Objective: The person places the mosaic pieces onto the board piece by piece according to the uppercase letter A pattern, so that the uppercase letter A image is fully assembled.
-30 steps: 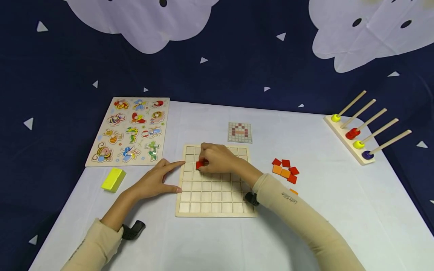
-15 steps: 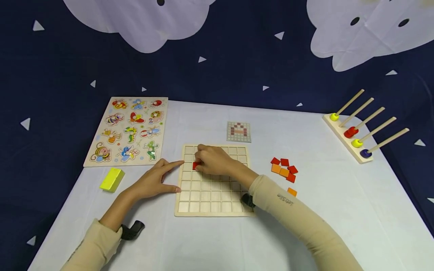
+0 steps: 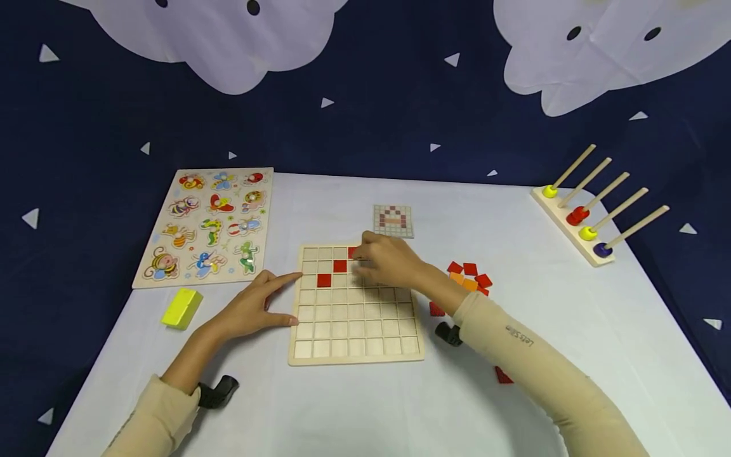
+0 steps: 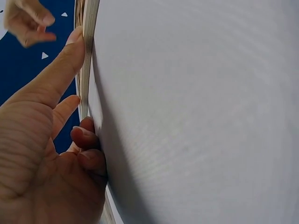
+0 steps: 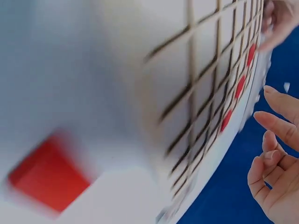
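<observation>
The left hand (image 3: 257, 306) is at the left side of the wooden board (image 3: 355, 330), its thumb and first finger spread wide, both touching the edge. Three red tiles (image 3: 324, 280) lie in the board's squares, in a slanting line towards the far edge. The right hand (image 3: 391, 260) is above the far part, beside the farthest tile; its fingers are loosely bent and apart. Beyond the board lies a small pattern card (image 3: 393, 221). Loose red and orange tiles (image 3: 470, 269) lie to the right.
</observation>
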The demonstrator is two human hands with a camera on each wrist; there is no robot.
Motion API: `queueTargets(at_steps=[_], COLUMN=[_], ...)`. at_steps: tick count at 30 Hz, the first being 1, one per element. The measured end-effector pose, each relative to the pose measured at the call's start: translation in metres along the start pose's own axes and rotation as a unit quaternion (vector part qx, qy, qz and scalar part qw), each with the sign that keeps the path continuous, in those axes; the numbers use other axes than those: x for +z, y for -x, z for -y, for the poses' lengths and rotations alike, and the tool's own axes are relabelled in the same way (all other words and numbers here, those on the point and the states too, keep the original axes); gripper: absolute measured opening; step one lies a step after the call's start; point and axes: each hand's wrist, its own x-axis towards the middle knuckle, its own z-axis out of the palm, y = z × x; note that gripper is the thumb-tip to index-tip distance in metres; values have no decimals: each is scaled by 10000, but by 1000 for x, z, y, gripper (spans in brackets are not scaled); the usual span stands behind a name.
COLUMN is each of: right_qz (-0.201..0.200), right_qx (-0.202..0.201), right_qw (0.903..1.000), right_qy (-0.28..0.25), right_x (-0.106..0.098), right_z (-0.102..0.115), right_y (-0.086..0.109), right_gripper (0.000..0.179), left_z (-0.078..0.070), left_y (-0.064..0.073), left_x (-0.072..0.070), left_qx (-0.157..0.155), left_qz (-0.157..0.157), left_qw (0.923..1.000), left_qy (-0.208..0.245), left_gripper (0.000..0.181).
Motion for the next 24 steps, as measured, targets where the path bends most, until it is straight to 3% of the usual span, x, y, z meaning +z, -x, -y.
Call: queueTargets(at_steps=[5,10,15,24], right_qz=[-114,-166,91,231], right_qx=[635,1218,1819,1779], right_qw=[9978,9924,9833,9836], right_qy=[-159,2,39,167], right_x=[-15,-24,-26,-25], right_z=[-34,-70,-98,-113], right_y=[29,63,88,111], right_gripper=[26,25,22,24], left_z=[1,2,2,2], left_y=[1,0,1,0], left_x=[-2,-2,-2,-1], left_qx=[3,58,45,100], left_qz=[-23,-16,4,10], left_qw=[10000,10000,10000,9999], left_qy=[11,48,49,82], left_gripper=[87,87,87,87])
